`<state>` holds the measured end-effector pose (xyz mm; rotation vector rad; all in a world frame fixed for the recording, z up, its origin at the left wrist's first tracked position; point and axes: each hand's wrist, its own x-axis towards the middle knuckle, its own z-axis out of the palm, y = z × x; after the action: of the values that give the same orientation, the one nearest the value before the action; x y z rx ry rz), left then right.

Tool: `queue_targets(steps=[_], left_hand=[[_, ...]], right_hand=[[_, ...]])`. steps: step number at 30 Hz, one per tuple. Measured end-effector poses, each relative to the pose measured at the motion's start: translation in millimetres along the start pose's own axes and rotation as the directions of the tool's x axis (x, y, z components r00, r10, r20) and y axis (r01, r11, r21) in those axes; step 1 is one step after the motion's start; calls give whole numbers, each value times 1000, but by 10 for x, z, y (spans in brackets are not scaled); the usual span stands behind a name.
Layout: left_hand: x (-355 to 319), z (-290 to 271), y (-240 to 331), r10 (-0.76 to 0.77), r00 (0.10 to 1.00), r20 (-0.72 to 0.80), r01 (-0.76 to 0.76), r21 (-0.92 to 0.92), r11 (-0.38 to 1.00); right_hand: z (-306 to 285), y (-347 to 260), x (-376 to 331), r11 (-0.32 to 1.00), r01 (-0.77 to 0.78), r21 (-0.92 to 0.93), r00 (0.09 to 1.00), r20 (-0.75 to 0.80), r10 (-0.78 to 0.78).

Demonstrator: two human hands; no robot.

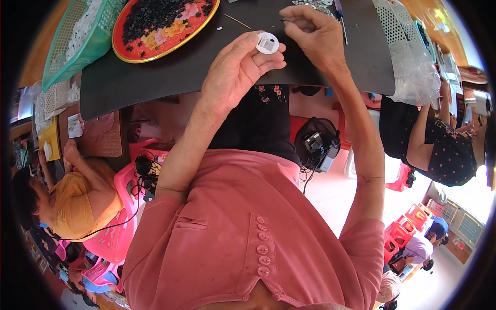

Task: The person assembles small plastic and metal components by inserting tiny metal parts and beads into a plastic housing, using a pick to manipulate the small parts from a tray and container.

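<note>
My left hand is raised over the near edge of the dark table, palm up. Between its thumb and fingers it holds a small round white plastic part with a raised shape and a dark opening inside. To the right of it, my right hand has thumb and forefinger pinched together. A tiny dark piece shows at those fingertips, too small to name. The two hands are apart. A thin wooden stick lies on the table beyond my left hand.
A red flowered tray with many small black pieces and a green basket of white parts stand at left. Shiny small pieces and a screwdriver lie beyond my right hand. Clear plastic bags hang at right. Other people sit both sides.
</note>
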<state>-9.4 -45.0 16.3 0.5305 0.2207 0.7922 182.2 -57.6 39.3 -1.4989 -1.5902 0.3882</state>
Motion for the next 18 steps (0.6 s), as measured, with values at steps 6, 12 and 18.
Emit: queue_targets(steps=[6, 12, 18], left_hand=[[3, -55, 4, 7, 1000, 3, -7, -24, 1000], [16, -54, -2, 0, 1000, 9, 0, -30, 1000], [15, -64, 1, -5, 1000, 9, 5, -13, 1000]], right_hand=[[-173, -139, -82, 833, -337, 438, 941, 172, 290], [-211, -65, -164, 790, -393, 471, 918, 255, 305], [-104, -62, -149, 832, -311, 460, 950, 165, 264]])
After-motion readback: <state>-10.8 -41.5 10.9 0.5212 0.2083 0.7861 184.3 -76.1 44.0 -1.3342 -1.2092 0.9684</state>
